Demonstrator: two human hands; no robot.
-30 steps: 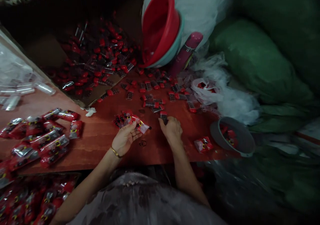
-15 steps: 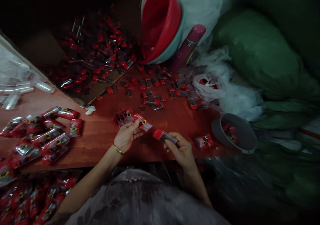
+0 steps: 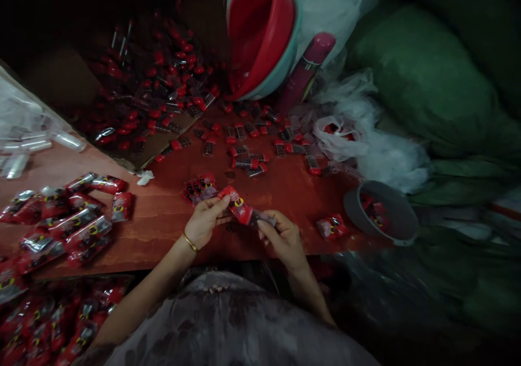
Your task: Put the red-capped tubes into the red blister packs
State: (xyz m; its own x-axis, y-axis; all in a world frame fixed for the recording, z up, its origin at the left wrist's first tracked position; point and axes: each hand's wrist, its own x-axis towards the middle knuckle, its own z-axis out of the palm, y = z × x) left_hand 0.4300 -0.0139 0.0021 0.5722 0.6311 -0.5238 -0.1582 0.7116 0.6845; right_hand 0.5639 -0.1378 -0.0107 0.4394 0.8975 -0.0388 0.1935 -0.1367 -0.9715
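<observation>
My left hand (image 3: 207, 220) pinches the upper left end of a red printed plastic sleeve (image 3: 237, 205). A small clear tube with dark contents (image 3: 259, 217) sits with its red-capped end inside the sleeve's lower right opening. The fingers of my right hand (image 3: 283, 238) are closed around the tube's clear end. Just beyond my left hand lies a small stack of red printed sleeves (image 3: 200, 187). Several red-capped tubes (image 3: 248, 162) are scattered on the red tabletop (image 3: 171, 219) past my hands.
Filled red packets (image 3: 81, 225) lie at the left, with more below the table edge. A cardboard box (image 3: 140, 162) spills red-capped tubes at the back left. Red and teal basins (image 3: 271, 46), a pink spray can (image 3: 307, 68) and a grey bucket (image 3: 380, 214) stand toward the right.
My right hand has moved left and slightly up, bringing the tube's red-capped end into the sleeve. The sleeve now looks filled out. My left hand stays nearly in place.
</observation>
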